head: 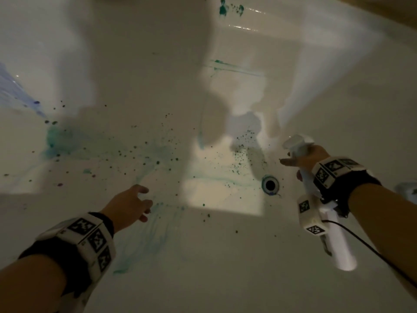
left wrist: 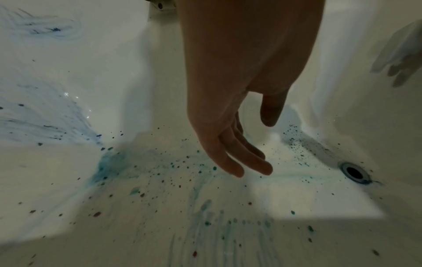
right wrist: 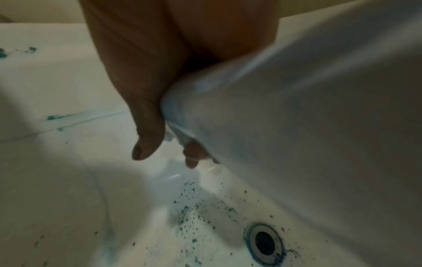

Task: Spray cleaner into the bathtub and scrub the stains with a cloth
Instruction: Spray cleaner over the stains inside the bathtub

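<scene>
A white bathtub fills every view, its floor speckled with teal and dark stains and a teal smear at the left. My right hand grips a white spray bottle by the neck, nozzle aimed at the tub floor above the drain. In the right wrist view the bottle covers the right side, with my thumb alongside it. My left hand hovers over the stains with relaxed, straight fingers, holding nothing. No cloth is in view.
Blue streaks run down the tub's left wall. More teal marks sit on the far rim, and a teal line crosses the far slope. A black cable trails from my right wrist. A bright patch of light lies beside the drain.
</scene>
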{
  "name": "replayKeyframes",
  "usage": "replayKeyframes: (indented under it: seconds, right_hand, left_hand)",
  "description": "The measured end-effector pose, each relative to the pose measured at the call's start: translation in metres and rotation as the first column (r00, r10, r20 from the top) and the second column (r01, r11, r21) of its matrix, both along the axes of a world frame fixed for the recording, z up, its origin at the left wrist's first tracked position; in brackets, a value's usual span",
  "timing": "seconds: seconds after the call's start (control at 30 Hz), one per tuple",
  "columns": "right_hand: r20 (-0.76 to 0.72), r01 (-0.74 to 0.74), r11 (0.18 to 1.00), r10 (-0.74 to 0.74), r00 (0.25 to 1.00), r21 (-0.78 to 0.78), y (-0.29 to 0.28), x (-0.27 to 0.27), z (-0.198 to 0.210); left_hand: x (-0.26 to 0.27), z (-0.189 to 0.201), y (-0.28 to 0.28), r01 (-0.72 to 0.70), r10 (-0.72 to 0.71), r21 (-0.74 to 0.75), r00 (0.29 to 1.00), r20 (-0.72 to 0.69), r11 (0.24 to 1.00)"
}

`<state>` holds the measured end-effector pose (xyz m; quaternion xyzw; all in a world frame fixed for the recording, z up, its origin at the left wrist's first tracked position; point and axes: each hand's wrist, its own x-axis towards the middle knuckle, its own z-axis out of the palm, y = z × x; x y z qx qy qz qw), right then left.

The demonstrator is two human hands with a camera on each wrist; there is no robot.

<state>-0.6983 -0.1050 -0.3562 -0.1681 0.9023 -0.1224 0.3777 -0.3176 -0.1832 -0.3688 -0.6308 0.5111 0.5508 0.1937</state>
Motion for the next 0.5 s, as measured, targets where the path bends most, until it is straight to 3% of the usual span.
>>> replayKeyframes:
  seconds: [0.17, 0.27, 0.4, 0.5]
  right_hand:
    - [-0.159, -0.068, 0.992, 0.085, 0.984, 0.104, 0.026, 0.002, -0.003]
    - [-0.06, -0.178, 0.95, 0.199, 0.978, 0.256, 0.044, 0.01, 0.011]
    - [0.034, -0.405, 0.805, 0.434, 0.9, 0.433, 0.064, 0.036, 0.035]
    - [0.189, -0.609, 0.6, 0.614, 0.766, 0.519, 0.087, 0.055, 0.049]
  left_hand:
    - [0.014, 0.007, 0.003, 0.0, 0.0, 0.007, 1.0, 0.026, 1.0]
    - [0.017, 0.011, 0.003, -0.001, 0.002, -0.012, 1.0, 0.03, 1.0]
    - [0.018, 0.017, 0.005, -0.008, 0.009, -0.031, 1.0, 0.019, 0.999]
    - [0.022, 0.022, 0.008, -0.015, 0.015, -0.043, 1.0, 0.003, 0.999]
